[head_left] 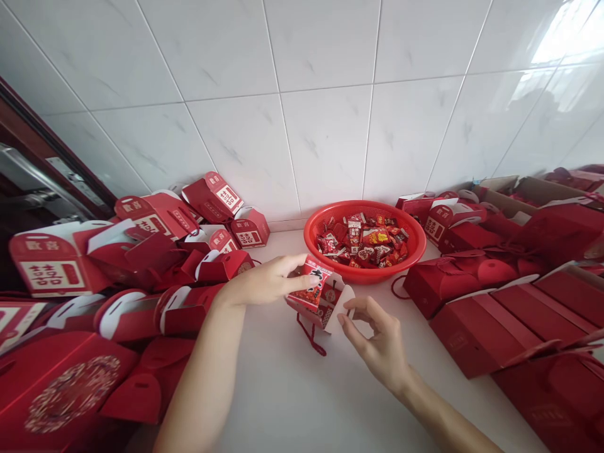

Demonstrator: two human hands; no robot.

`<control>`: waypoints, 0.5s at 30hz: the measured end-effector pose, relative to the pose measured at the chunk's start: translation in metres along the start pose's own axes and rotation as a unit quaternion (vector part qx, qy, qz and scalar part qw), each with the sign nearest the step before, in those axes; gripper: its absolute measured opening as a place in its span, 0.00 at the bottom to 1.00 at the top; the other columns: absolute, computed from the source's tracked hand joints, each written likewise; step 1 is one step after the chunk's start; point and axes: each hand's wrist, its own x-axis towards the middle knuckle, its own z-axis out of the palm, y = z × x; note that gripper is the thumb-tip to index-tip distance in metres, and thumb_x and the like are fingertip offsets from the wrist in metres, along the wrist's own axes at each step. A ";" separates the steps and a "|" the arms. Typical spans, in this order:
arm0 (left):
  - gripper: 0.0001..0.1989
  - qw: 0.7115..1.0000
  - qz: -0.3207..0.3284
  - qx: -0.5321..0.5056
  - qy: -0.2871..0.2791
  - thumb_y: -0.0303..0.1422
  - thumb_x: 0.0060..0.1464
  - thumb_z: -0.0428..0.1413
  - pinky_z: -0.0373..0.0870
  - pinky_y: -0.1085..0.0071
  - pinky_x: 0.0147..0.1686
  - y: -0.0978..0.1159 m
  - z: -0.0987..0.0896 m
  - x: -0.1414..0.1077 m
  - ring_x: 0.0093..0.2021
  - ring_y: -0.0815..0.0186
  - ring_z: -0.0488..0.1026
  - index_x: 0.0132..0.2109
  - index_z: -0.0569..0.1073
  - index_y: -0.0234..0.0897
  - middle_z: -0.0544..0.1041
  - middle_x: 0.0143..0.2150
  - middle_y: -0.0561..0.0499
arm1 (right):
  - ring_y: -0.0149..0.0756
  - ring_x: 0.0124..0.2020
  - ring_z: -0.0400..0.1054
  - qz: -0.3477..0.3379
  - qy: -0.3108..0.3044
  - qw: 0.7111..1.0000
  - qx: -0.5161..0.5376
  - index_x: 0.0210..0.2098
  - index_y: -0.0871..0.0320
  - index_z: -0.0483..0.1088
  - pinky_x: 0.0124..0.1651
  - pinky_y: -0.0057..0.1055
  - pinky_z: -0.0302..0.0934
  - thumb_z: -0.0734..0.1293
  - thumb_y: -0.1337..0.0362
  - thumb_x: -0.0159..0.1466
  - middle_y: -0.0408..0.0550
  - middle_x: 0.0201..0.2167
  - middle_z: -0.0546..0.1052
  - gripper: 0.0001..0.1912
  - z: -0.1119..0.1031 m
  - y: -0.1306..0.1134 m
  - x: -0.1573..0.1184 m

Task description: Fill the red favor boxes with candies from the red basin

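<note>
Between the fingers and thumb of my left hand (271, 280) is a red snack packet (311, 290) with dark lettering, held over a small open gift box (324, 321). Several items show inside this box, partly hidden by the packet. My right hand (377, 330) pinches the edge of the box's pale flap on the right side. A dark red cord (314, 340) hangs from the box's front onto the white surface. Just behind stands a red plastic basket (317, 258) full of wrapped sweets and snack packets (368, 242).
Red gift boxes (51, 267) crowd the left side, several with flaps up. More red boxes (481, 327) stand in rows on the right, with a brown carton (542, 189) behind them. A tiled wall (325, 138) closes off the back. A metal handle (42, 176) is at far left.
</note>
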 end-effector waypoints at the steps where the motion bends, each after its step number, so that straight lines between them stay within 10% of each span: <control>1: 0.20 1.000 -0.002 0.006 0.014 0.48 0.61 0.53 0.71 0.67 0.47 0.000 0.001 0.001 0.48 0.60 0.74 0.49 0.72 0.38 0.78 0.47 0.50 | 0.28 0.28 0.74 0.005 -0.004 1.000 0.003 0.36 0.56 0.70 0.36 0.23 0.71 0.68 0.66 0.64 0.42 0.28 0.78 0.01 0.000 0.000 0.000; 15: 0.14 0.980 0.013 0.196 0.020 0.29 0.57 0.50 0.69 0.69 0.47 -0.001 0.013 0.011 0.49 0.61 0.74 0.47 0.76 0.42 0.77 0.52 0.51 | 0.29 0.27 0.75 0.006 -0.007 1.000 0.004 0.36 0.57 0.70 0.35 0.23 0.72 0.67 0.66 0.65 0.42 0.27 0.78 0.01 0.000 -0.004 0.003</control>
